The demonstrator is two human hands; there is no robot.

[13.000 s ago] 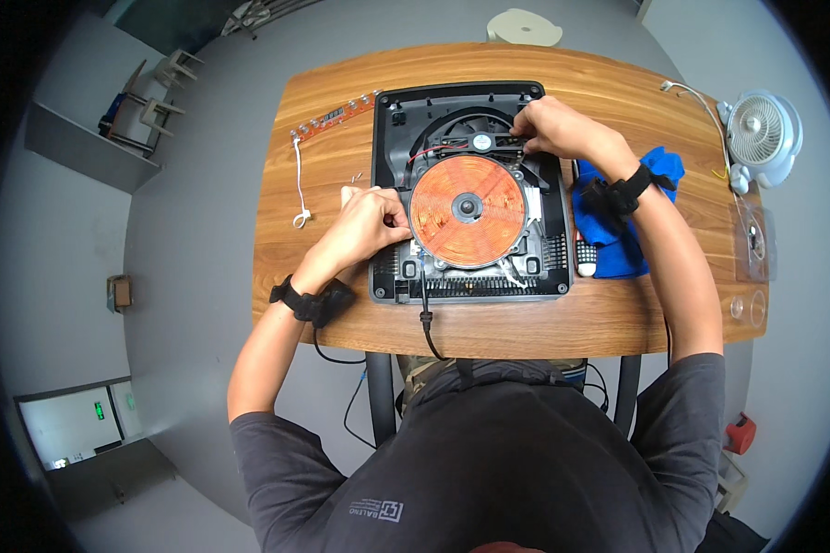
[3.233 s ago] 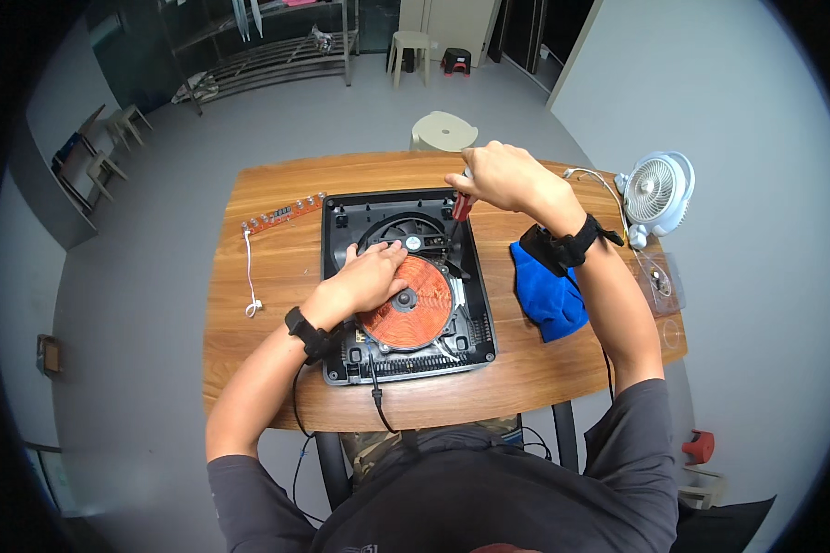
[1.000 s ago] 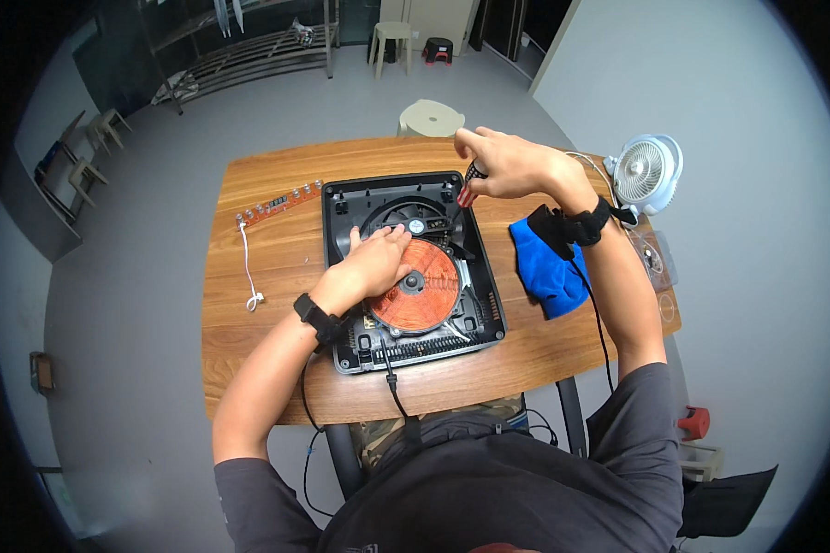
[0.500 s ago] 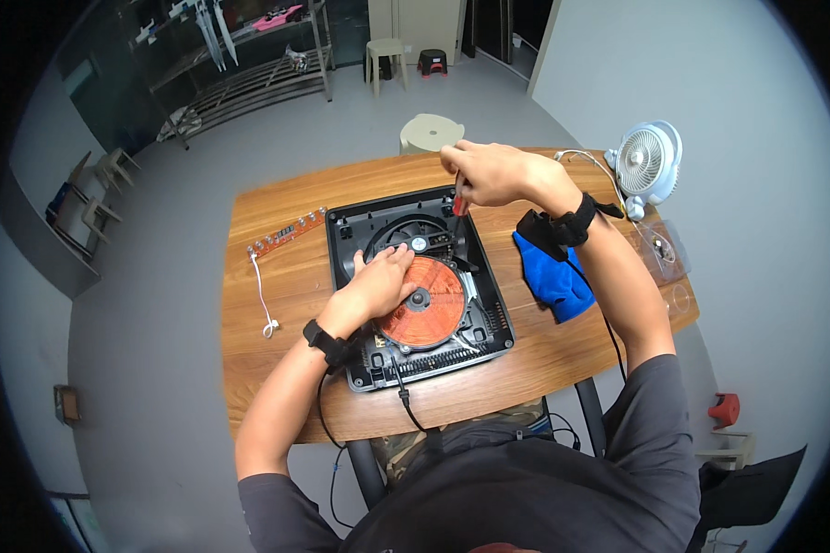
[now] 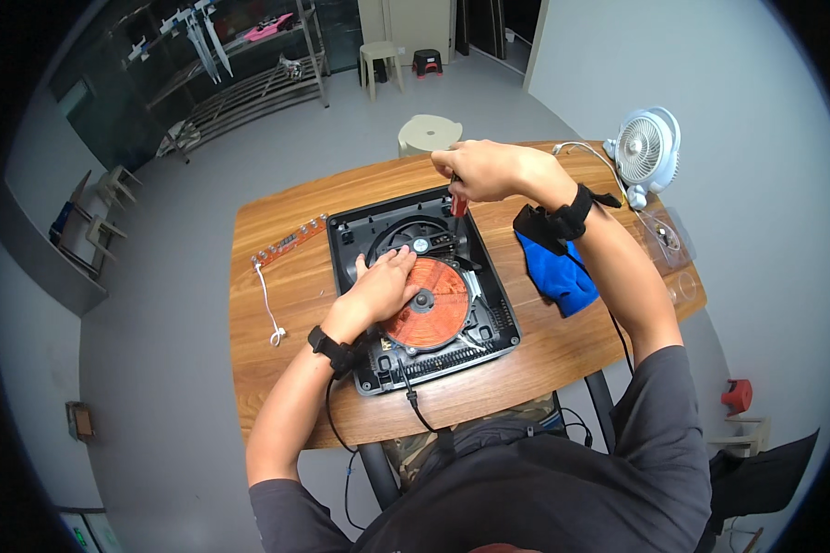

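An opened induction cooker's black housing (image 5: 505, 324) lies on the table, its round orange-copper coil (image 5: 438, 309) and a black cooling fan (image 5: 397, 232) showing inside. My left hand (image 5: 381, 286) rests on the coil's upper left edge, fingers stretched out flat and holding nothing. Above the housing's far right part, my right hand (image 5: 489, 170) is closed around a screwdriver (image 5: 459, 205) with a red handle, held upright and pointing down. Its tip is too dark and small to make out against the black interior.
Left of the housing lie an orange circuit strip (image 5: 290, 242) and its white cable (image 5: 266, 300). A blue cloth (image 5: 563, 281) is on the right, beyond it a small light-blue fan (image 5: 646, 152) and a clear plastic tray (image 5: 678, 240). A black power cord (image 5: 413, 403) leaves the near edge.
The whole view has shifted slightly. My left hand stays flat on the coil, and my right hand keeps its grip on the screwdriver over the same area.
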